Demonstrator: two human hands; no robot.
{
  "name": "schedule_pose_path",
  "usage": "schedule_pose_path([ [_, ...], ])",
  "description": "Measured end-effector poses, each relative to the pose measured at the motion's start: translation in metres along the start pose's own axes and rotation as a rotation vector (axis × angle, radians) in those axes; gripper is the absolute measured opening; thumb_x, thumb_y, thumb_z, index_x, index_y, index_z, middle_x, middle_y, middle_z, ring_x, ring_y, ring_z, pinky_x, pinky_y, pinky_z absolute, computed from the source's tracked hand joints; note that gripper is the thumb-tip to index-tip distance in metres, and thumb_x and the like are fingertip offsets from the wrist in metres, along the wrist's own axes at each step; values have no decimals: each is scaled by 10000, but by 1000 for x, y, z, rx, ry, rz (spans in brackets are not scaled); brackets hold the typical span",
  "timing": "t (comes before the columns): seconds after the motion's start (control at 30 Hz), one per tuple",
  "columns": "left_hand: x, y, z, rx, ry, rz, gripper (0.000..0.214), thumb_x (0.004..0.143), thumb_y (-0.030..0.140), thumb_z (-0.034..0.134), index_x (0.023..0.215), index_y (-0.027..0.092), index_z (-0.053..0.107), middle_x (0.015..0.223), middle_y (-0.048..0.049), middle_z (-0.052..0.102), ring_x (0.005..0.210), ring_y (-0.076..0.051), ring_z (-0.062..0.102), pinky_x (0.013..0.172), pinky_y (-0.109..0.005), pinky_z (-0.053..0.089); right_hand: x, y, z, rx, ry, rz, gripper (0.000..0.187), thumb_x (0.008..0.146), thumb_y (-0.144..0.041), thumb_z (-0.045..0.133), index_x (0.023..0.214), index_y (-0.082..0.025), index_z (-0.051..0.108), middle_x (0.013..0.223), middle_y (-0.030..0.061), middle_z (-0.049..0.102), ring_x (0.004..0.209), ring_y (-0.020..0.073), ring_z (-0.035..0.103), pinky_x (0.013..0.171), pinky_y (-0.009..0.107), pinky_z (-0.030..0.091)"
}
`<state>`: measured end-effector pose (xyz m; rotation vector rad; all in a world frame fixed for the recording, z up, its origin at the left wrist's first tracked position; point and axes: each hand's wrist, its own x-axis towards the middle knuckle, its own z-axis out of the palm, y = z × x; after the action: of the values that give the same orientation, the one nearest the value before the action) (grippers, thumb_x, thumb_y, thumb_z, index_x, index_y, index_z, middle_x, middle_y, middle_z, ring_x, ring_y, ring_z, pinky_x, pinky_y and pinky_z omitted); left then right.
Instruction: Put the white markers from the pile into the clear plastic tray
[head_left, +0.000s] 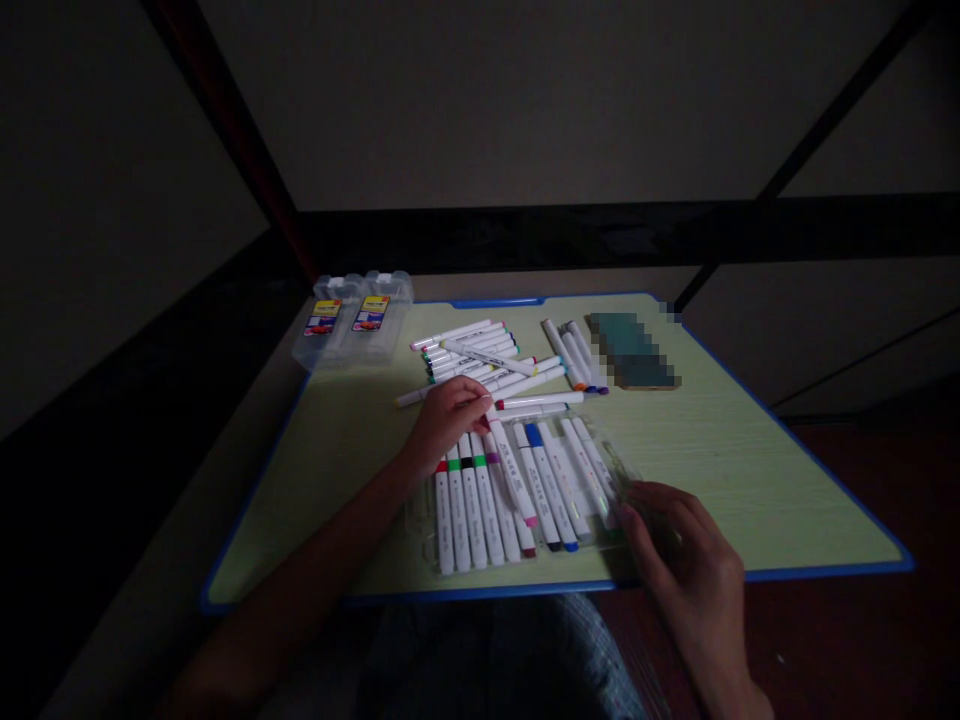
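Between its thumb and fingers, my left hand [455, 418] pinches a white marker [511, 470] with a pink lower end, tilted above other markers. Beneath it lies a clear plastic case [596, 530], holding a row of white markers [466, 520] with red, green, black and purple bands at the left. More markers [551, 490], some with blue or black ends, lie in its middle and right. My right hand [686, 550] grips the right edge of this case with thumb and fingers; the exact contact is dim.
Behind the case lies a loose pile of white markers [480, 350] with coloured ends. Several more markers [574, 355] lie beside a phone-like blurred object [634, 350]. Two clear containers [382, 340] with labels stand at the back left of the blue-edged table [720, 470].
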<state>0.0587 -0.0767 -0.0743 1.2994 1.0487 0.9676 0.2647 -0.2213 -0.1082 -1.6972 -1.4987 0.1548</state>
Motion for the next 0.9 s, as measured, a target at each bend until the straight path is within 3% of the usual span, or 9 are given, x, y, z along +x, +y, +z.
schedule_pose_path([
  [0.23, -1, -2, 2, 4, -65, -52, 98, 676, 198, 589, 706, 130, 526, 593, 21, 555, 514, -74, 534, 489, -191, 460, -2, -3, -1, 45, 1, -20, 133, 805, -277, 504, 785, -170, 581, 804, 59, 581, 756, 185, 570, 670, 344, 462],
  [0.33, -2, -4, 6, 4, -106, -62, 74, 679, 169, 579, 704, 126, 523, 603, 22, 562, 509, -65, 533, 478, -176, 446, 11, -5, -3, 57, -26, -69, 118, 801, -254, 503, 797, -168, 583, 807, 57, 578, 763, 181, 565, 687, 339, 453],
  [0.43, -2, -7, 8, 20, -132, -55, 60, 686, 156, 570, 703, 123, 522, 593, 27, 558, 503, -61, 533, 469, -164, 436, 36, -9, -2, 133, -144, -98, 124, 805, -215, 468, 795, -176, 585, 826, 61, 578, 789, 181, 557, 674, 316, 445],
  [0.6, -1, -9, 8, 52, -137, -22, 74, 694, 179, 574, 719, 124, 530, 596, 27, 554, 504, -63, 529, 468, -169, 437, 76, -18, 18, 165, -392, -151, 201, 796, -148, 397, 832, -170, 594, 822, 55, 529, 731, 162, 527, 658, 298, 440],
  [0.73, 0, -9, 7, 59, -141, -25, 85, 689, 187, 581, 721, 126, 530, 605, 26, 553, 520, -67, 533, 482, -177, 444, 87, -23, 40, 123, -459, -239, 262, 786, -101, 361, 881, -163, 597, 862, 65, 510, 814, 171, 523, 762, 318, 432],
  [0.9, 1, -9, 8, 53, -142, -55, 94, 683, 193, 586, 717, 125, 530, 605, 27, 550, 521, -67, 533, 491, -179, 446, 89, -23, 53, 80, -484, -243, 291, 796, -96, 355, 942, -139, 603, 853, 74, 497, 812, 178, 517, 786, 327, 420],
])
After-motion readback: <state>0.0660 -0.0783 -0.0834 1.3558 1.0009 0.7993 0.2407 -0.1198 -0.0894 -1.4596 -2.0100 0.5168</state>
